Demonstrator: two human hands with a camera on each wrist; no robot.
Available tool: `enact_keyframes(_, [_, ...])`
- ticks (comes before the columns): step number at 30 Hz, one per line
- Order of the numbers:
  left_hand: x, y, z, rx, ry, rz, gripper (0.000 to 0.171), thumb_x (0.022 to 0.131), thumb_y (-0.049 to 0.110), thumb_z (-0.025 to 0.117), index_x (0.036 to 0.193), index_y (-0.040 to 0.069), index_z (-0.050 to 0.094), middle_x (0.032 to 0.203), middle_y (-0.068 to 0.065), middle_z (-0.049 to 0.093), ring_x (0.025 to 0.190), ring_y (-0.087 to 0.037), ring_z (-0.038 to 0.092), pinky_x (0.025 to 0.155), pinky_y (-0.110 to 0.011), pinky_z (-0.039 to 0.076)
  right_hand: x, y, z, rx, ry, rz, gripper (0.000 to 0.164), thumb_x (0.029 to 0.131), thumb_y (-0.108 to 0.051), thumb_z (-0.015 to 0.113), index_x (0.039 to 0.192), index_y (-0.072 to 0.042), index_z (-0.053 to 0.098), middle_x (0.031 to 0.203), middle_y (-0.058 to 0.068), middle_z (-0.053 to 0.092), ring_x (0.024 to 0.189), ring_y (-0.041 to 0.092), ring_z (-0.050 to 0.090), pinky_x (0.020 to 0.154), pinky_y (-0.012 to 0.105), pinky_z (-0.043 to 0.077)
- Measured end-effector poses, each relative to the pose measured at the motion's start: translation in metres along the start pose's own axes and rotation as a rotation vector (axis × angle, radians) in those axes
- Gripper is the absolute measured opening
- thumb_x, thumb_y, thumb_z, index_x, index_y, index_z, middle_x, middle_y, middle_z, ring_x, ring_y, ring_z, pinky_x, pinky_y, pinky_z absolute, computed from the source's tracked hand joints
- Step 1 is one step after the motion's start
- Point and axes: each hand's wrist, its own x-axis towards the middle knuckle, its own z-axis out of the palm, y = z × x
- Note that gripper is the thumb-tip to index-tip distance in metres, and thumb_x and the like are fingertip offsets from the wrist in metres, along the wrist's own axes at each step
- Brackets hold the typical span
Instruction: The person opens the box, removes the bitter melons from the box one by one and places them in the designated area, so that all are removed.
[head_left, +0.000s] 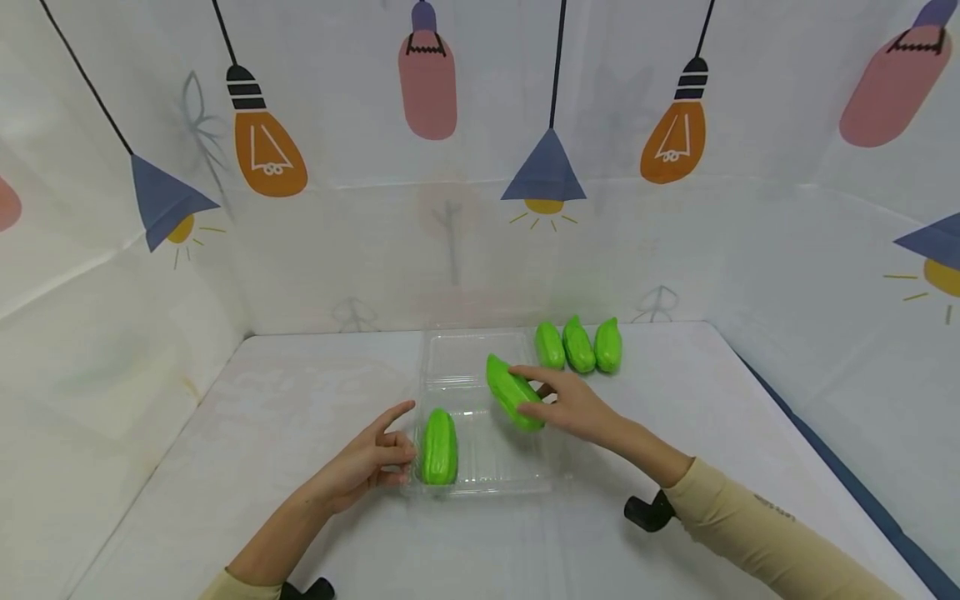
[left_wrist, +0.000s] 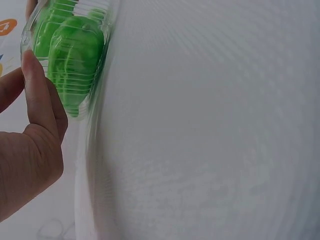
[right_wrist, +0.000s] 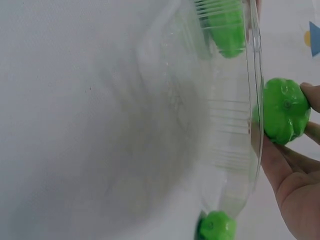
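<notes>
In the head view, a hinged clear plastic box point(head_left: 495, 467) lies open in the middle of the table. One glossy green toy cucumber point(head_left: 440, 447) stands lengthwise along its left side. At the box's left rim is my left hand point(head_left: 367, 458), its index finger stretched out while the thumb and other fingers hold the edge. My right hand point(head_left: 573, 404) pinches a second toy cucumber point(head_left: 512, 392), tilted, above the right part of the box. The right wrist view shows the held toy cucumber point(right_wrist: 286, 111) beyond the clear wall, between thumb and fingers.
Three more toy cucumbers point(head_left: 579, 345) sit in a row behind, right of the raised box lid point(head_left: 480, 346). White sheeting point(head_left: 360, 250) printed with lamps surrounds the white table point(head_left: 300, 400). Black wrist-camera mounts point(head_left: 648, 512) hang below both forearms.
</notes>
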Motion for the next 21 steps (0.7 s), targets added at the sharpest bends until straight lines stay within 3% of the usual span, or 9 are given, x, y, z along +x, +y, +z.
enact_keyframes(13, [0.003,0.000,0.000,0.007,-0.005,-0.002,0.081,0.096,0.014,0.063,0.159,0.026,0.013,0.094,0.001,0.054,0.073,-0.011,0.059,0.069,-0.022,0.057,0.001,0.010,-0.018,0.006,0.071,0.033,0.058,0.090,-0.033,0.073,0.143,-0.019,0.054,0.138,0.007,0.061,0.097,0.022,0.066,0.071,0.028,0.055])
enact_keyframes(21, [0.003,-0.001,0.000,0.009,0.011,-0.016,0.081,0.096,0.015,0.063,0.159,0.027,0.014,0.093,0.002,0.054,0.078,-0.010,0.057,0.070,-0.022,0.057,-0.001,0.017,-0.026,-0.017,0.159,0.057,0.058,0.090,-0.034,0.074,0.143,-0.021,0.055,0.135,0.009,0.062,0.101,0.026,0.067,0.070,0.029,0.055])
